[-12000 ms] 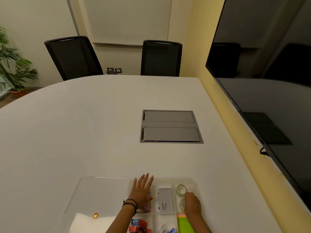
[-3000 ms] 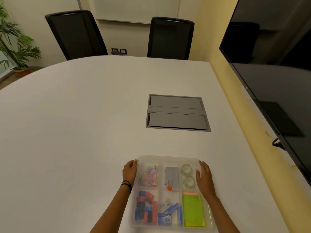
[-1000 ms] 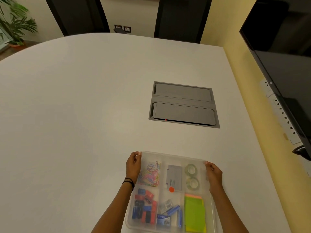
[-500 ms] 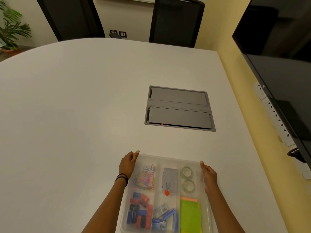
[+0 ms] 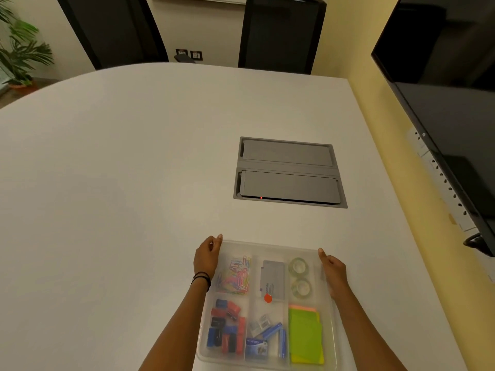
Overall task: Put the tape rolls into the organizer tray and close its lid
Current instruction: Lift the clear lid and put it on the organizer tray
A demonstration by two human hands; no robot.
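Observation:
A clear plastic organizer tray point(image 5: 270, 246) lies on the white table near its front edge, with its clear lid down over the compartments. Two clear tape rolls point(image 5: 299, 265) point(image 5: 302, 287) sit in the far right compartment under the lid. My left hand point(image 5: 207, 257) grips the tray's far left corner. My right hand point(image 5: 332, 269) holds the tray's right edge near the far corner. Paper clips, a grey box, red and blue clips, staples and green sticky notes fill the other compartments.
A grey cable hatch point(image 5: 289, 172) is set flush in the table beyond the tray. A large dark screen point(image 5: 442, 97) hangs on the yellow wall at right. Two black chairs point(image 5: 281, 33) stand at the far table edge, with a potted plant point(image 5: 18, 49) at left.
Twelve seconds ago the lid lay open to the left and my right hand was at the tape rolls. The lid is now down, and both hands hold the tray's far corners.

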